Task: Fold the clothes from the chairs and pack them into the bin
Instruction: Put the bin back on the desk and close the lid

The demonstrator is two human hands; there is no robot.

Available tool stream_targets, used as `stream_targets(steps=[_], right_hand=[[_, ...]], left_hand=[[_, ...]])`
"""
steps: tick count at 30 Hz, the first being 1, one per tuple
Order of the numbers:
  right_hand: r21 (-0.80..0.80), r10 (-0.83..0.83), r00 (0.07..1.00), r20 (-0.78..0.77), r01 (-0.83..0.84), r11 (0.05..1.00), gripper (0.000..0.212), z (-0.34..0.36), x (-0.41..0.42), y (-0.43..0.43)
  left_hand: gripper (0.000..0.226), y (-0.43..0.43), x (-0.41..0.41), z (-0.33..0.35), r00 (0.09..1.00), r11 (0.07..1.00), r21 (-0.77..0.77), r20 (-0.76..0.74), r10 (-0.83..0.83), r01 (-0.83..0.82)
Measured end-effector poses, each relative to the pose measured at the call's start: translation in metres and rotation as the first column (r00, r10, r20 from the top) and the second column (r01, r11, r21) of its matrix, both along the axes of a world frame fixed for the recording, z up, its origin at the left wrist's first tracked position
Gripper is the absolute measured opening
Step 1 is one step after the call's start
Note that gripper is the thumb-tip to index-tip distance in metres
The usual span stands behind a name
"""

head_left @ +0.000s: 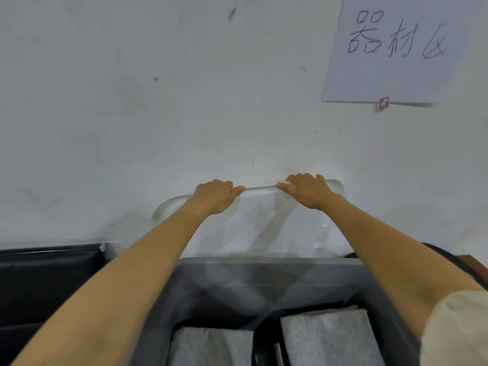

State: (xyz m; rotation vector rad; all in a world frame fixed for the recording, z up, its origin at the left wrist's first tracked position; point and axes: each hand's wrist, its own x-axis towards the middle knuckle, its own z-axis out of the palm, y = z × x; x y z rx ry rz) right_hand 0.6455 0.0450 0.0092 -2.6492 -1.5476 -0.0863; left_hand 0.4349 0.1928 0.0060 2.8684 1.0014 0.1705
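A clear plastic lid stands upright against the white wall, behind a dark grey bin. My left hand and my right hand both grip the lid's top edge, fingers curled over it, thumbs toward each other. Inside the bin lie two folded grey garments, one at the left and one at the right, side by side. The bin's near part is out of frame.
A black padded seat or bench sits left of the bin against the wall. A paper sign with handwritten characters hangs on the wall at upper right. Something dark shows at the right edge behind my arm.
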Motion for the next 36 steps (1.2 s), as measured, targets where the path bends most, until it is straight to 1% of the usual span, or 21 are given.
stream_targets(steps=[1, 2, 5, 8, 10, 14, 18, 21, 23, 28, 31, 36], right_hand=[[-0.006, 0.003, 1.000, -0.008, -0.003, 1.000, 0.064, 0.002, -0.002, -0.002], [-0.002, 0.006, 1.000, -0.012, -0.006, 1.000, 0.063, 0.003, -0.005, -0.006], [0.079, -0.013, 1.000, 0.023, 0.012, 0.997, 0.064, 0.011, -0.018, -0.021], [0.149, -0.040, 0.998, 0.047, 0.032, 0.988, 0.069, 0.030, -0.032, -0.048], [0.161, -0.046, 0.998, 0.042, 0.038, 0.986, 0.072, 0.044, -0.042, -0.073], [0.152, -0.040, 0.999, 0.027, 0.035, 0.988, 0.072, 0.055, -0.072, -0.133], [0.199, -0.039, 0.999, 0.031, 0.032, 0.979, 0.070, 0.055, -0.113, -0.191], [0.257, -0.037, 0.999, 0.009, 0.034, 0.966, 0.066, 0.047, -0.143, -0.229], [0.265, -0.019, 1.000, -0.023, 0.024, 0.964, 0.062, 0.035, -0.161, -0.252], [0.265, 0.026, 0.999, -0.035, -0.016, 0.964, 0.059, 0.008, -0.203, -0.304], [0.252, 0.034, 0.998, -0.047, -0.021, 0.968, 0.061, -0.009, -0.230, -0.324], [0.232, 0.030, 0.996, -0.088, -0.009, 0.973, 0.059, -0.040, -0.267, -0.345]], left_hand=[[0.060, -0.003, -0.002, 0.000, 1.000, 1.000, 0.011, -0.005, 0.002, -0.002], [0.061, -0.006, -0.004, -0.002, 1.000, 0.998, 0.056, -0.012, 0.000, 0.001], [0.059, -0.018, -0.012, 0.007, 1.000, 0.973, 0.230, -0.011, -0.009, 0.011], [0.057, -0.040, -0.024, 0.031, 1.000, 0.967, 0.255, -0.002, -0.017, 0.017], [0.058, -0.060, -0.034, 0.043, 1.000, 0.960, 0.280, 0.010, -0.027, 0.024], [0.058, -0.112, -0.061, 0.045, 0.997, 0.949, 0.315, 0.071, -0.035, 0.010], [0.052, -0.168, -0.099, 0.043, 0.991, 0.939, 0.344, 0.126, -0.036, -0.010], [0.049, -0.208, -0.132, 0.032, 0.985, 0.938, 0.345, 0.171, -0.030, -0.031], [0.048, -0.231, -0.151, 0.019, 0.982, 0.945, 0.326, 0.187, -0.031, -0.032], [0.047, -0.278, -0.195, -0.006, 0.979, 0.984, 0.179, 0.197, -0.052, 0.016], [0.049, -0.296, -0.221, -0.022, 0.984, 0.993, 0.104, 0.168, -0.064, 0.047], [0.051, -0.316, -0.255, -0.050, 0.992, 0.994, 0.076, 0.099, -0.081, 0.074]])
